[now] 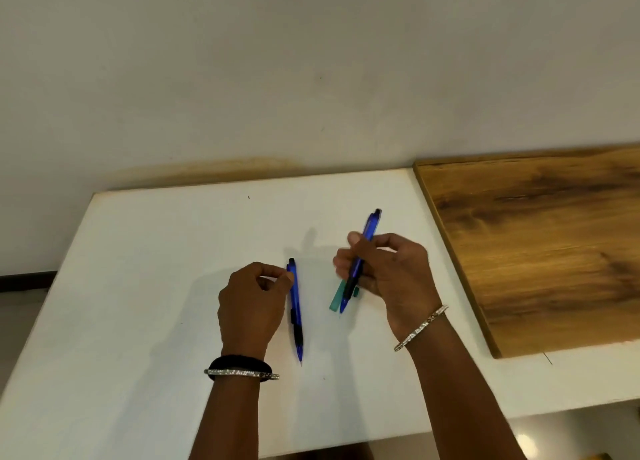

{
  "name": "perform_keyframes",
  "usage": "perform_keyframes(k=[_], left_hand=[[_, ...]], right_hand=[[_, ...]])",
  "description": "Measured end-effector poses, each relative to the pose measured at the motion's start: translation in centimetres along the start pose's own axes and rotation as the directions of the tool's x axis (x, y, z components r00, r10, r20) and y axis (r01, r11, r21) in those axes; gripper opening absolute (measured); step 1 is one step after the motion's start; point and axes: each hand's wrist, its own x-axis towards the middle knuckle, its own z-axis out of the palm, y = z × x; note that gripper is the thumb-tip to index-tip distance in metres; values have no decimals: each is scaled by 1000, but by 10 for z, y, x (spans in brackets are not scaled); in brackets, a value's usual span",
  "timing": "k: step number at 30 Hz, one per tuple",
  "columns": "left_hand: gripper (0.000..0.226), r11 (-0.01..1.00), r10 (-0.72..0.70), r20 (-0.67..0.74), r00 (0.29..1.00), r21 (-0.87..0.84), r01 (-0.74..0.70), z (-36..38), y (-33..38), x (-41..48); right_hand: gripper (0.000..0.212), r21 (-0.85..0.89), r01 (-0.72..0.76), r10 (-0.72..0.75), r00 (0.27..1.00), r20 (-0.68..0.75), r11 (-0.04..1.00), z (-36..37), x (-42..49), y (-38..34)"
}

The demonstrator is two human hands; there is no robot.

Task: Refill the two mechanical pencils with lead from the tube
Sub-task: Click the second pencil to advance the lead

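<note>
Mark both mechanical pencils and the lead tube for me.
left pencil (295, 295): head view, on its blue barrel beside the left hand.
right pencil (370, 227): head view, on its upper barrel above the right hand's fingers.
lead tube (336, 299): head view, on its teal lower end.

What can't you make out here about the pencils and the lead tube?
Head view only:
- Teal lead tube: mostly hidden behind the right hand; cap state unclear.
- Right pencil: fingers cover its middle.
- Left pencil: whether the left hand grips it or only touches it.
- Lead inside either: too small.
</note>
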Motion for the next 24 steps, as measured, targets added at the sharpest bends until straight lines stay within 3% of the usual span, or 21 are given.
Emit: perform_keyframes(k=[3, 5, 9, 24], left_hand=[[10, 997, 5, -21, 1000, 75, -3, 1, 2, -1], [13, 996, -21, 11, 1000, 86, 20, 2, 1, -1], [17, 995, -40, 48, 998, 96, 35, 0, -1, 0], [14, 997, -30, 142, 989, 81, 19, -4, -5, 0]], right_hand=[[37, -301, -18, 17, 1000, -7, 954, 9, -5, 10], [35, -526, 49, -49, 999, 15, 849, 13, -7, 19], [38, -876, 145, -177, 982, 69, 460, 19, -8, 31], [29, -970, 62, -211, 977, 12, 236, 40, -7, 52]])
